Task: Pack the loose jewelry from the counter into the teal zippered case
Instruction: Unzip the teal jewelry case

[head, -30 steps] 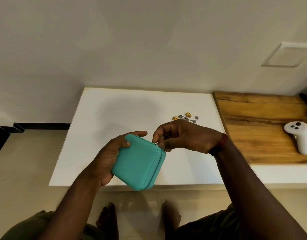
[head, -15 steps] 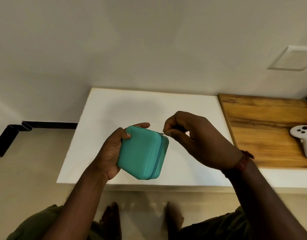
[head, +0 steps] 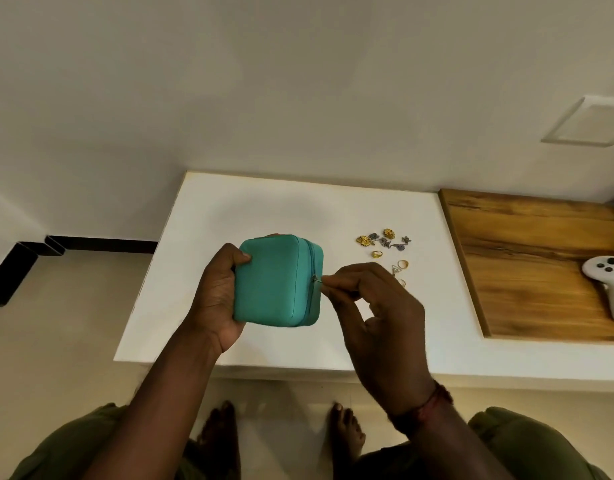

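The left hand wraps its fingers round the teal case above the table — it looks light and semi-stiff. The right hand clamps its fingers on the zipper pull; the tiny jewelry lying beyond probably needs fingertip pinches.

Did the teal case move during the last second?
Yes. The case moved away from the person: before, it overlapped the counter's front edge; now it shows wholly over the top.

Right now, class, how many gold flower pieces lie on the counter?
2: one gold flower at the left end of the jewelry, the other just right of it, further back. The right hand covers some counter, so more may be hidden.
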